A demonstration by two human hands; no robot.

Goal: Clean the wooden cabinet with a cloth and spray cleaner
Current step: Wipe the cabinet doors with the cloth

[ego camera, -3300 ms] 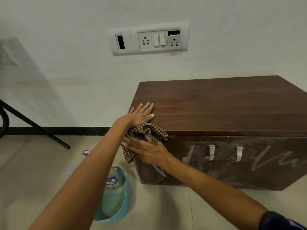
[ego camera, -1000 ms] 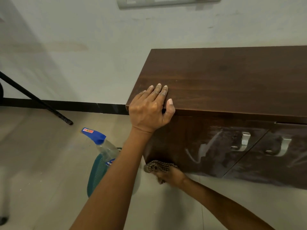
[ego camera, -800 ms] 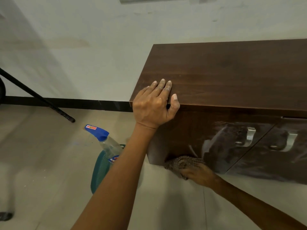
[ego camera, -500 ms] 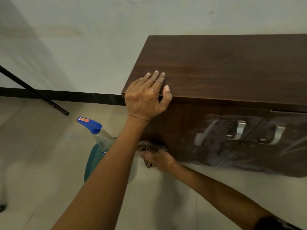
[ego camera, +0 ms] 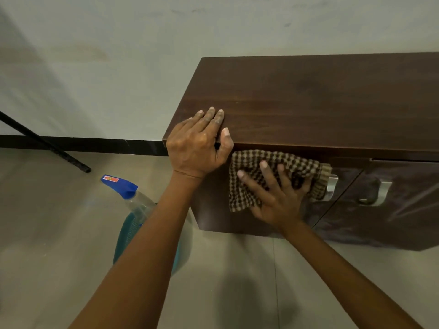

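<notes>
The wooden cabinet point(ego camera: 320, 103) backs onto the wall. The left hand point(ego camera: 196, 148) rests straight-fingered on its front-left top corner. The right hand point(ego camera: 275, 198), fingers spread, presses the checked cloth point(ego camera: 247, 167) flat under the front edge. The spray bottle point(ego camera: 128, 188) stands near its left side.

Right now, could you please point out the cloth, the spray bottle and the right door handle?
cloth point(ego camera: 251, 160): head view, upper left checked corner.
spray bottle point(ego camera: 120, 184): head view, blue trigger head.
right door handle point(ego camera: 383, 192): head view, metal bar.

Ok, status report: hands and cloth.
Left hand flat on cabinet corner. Right hand pressing cloth against door. Handle at cloth's edge.
</notes>
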